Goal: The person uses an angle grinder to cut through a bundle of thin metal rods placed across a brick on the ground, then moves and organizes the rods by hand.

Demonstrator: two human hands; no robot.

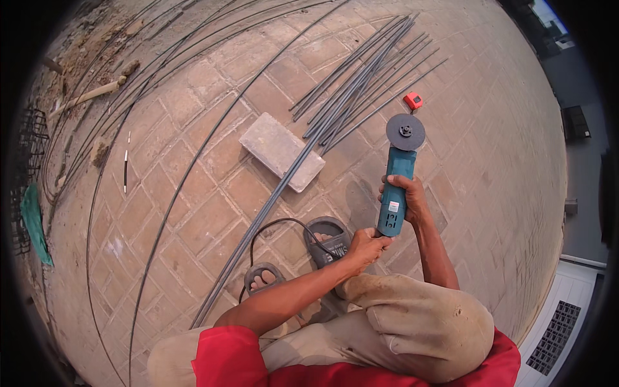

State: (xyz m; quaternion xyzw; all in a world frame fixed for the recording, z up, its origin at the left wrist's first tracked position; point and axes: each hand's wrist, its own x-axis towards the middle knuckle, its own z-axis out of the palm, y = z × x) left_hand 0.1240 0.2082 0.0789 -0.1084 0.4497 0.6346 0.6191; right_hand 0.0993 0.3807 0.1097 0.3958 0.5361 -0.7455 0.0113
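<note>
My right hand [411,195] is wrapped round the teal body of an angle grinder [400,164]. A dark round disc [405,132] sits at the grinder's far end, facing up. The fingers of my left hand [369,250] are closed at the tool's rear end, where the cord's entry is hidden. A black cord [277,220] loops over the ground and passes behind my left forearm. Left of the grinder, long thin steel rods [271,200] rest across a pale concrete block [282,151]. More rods [371,77] lie bundled beyond the block.
A red tape measure [413,100] lies just beyond the disc. My sandalled feet [327,242] stand close below the grinder. Long bent rods [193,161] curve across the brick paving at left, near a black-and-white pen-like stick [126,171], a wooden-handled tool [90,95] and green cloth [33,222].
</note>
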